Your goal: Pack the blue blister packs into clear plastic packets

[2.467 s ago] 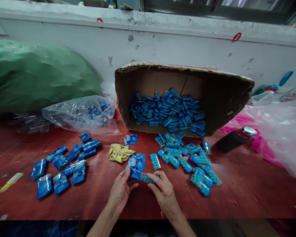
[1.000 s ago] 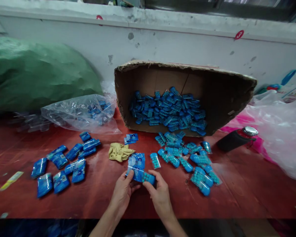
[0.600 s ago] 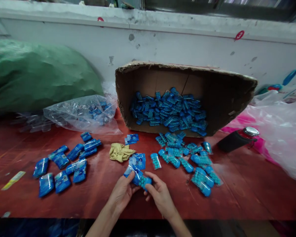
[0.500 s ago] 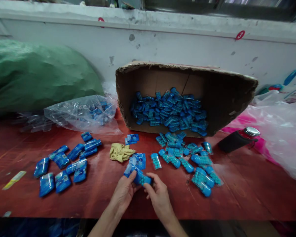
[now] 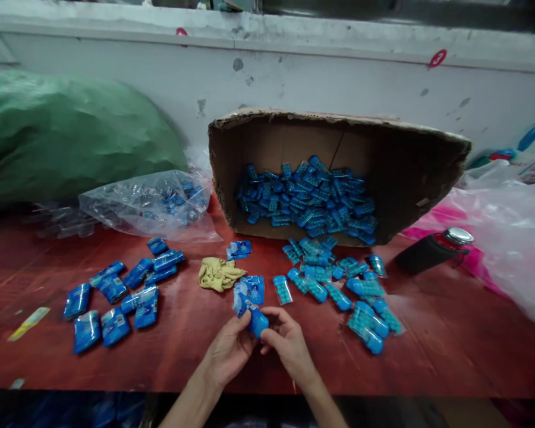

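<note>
Together the left hand [image 5: 229, 351] and right hand [image 5: 288, 343] pinch a small blue capsule pack [image 5: 255, 318] just above the red tabletop [image 5: 428, 351]; it looks light, slick and crinkly, best held by its edges.

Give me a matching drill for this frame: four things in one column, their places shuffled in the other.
1. yellow cloth
2. cardboard box
3. bottle
4. green sack

a. far left, against the wall
b. on its side, blue packs inside
c. lying right of the box
d. left of the loose packs, beyond the hands

Pairs: 1-d, 2-b, 3-c, 4-a
</note>
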Action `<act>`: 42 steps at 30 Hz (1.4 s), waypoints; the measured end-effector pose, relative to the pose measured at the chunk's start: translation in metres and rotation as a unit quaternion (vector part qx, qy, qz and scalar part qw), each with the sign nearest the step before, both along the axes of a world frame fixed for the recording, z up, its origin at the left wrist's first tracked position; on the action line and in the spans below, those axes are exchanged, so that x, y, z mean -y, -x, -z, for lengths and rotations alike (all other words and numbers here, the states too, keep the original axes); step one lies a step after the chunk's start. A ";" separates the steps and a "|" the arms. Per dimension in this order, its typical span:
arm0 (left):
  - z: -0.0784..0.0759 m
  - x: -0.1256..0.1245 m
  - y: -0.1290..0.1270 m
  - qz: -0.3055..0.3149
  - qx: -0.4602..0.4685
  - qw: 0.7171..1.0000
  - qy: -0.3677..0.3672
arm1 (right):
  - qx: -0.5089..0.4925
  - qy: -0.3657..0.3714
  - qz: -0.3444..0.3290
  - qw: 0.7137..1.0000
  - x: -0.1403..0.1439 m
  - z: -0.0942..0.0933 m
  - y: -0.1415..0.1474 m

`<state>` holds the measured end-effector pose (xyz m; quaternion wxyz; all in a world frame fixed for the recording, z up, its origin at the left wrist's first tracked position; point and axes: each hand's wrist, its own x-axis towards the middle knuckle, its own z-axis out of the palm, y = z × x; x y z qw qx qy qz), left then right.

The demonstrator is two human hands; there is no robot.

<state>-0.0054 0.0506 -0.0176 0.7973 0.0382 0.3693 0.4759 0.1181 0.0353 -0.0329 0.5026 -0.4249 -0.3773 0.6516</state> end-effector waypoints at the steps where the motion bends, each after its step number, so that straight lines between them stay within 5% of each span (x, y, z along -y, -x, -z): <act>1: 0.000 0.000 -0.001 -0.002 0.000 1.000 0.002 | 0.027 -0.010 0.008 1.000 0.001 0.000 0.001; 11: -0.003 0.002 0.011 0.125 0.005 0.988 -0.095 | 0.014 -0.030 -0.098 0.995 -0.010 -0.010 -0.014; 22: 0.010 0.017 -0.012 0.034 -0.005 0.999 -0.043 | 0.074 -0.021 -0.078 0.994 -0.002 -0.002 -0.016; 29: -0.005 0.014 -0.010 0.085 -0.019 0.994 -0.073 | 0.063 -0.008 -0.095 0.993 -0.003 0.002 -0.020; 38: 0.000 0.010 -0.016 -0.028 -0.054 0.998 -0.026 | 0.173 -0.066 0.072 0.980 0.007 -0.005 -0.001; 42: -0.001 0.009 -0.014 -0.031 -0.084 0.995 -0.040 | 0.155 -0.064 0.067 0.984 0.008 -0.007 0.002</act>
